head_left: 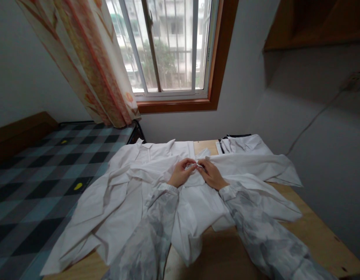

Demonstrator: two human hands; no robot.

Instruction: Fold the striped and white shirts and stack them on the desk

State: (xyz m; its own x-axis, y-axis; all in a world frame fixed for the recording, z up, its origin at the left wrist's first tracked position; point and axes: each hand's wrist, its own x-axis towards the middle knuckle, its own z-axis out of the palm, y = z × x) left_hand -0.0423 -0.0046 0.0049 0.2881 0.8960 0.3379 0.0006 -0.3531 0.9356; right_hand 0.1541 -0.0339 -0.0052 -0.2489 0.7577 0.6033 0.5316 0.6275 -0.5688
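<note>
Several layers of white shirt cloth spread over a wooden table, with long sleeves reaching to the right. My left hand (182, 171) and my right hand (210, 173) meet near the middle of the white shirt (203, 200). Thumbs and fingers of both hands pinch a small bunched fold of it. Whether a button sits in that fold is too small to tell. Another white shirt (110, 202) with a collar at its far edge lies to the left, partly under the first, its lower part hanging toward the bed.
A folded white cloth pile (245, 144) rests at the table's far right corner. The wooden table (317, 225) shows bare board at the right. On the left stands a bed with a checked cover (46, 186). Ahead are a window (171, 50) and a patterned curtain (89, 58).
</note>
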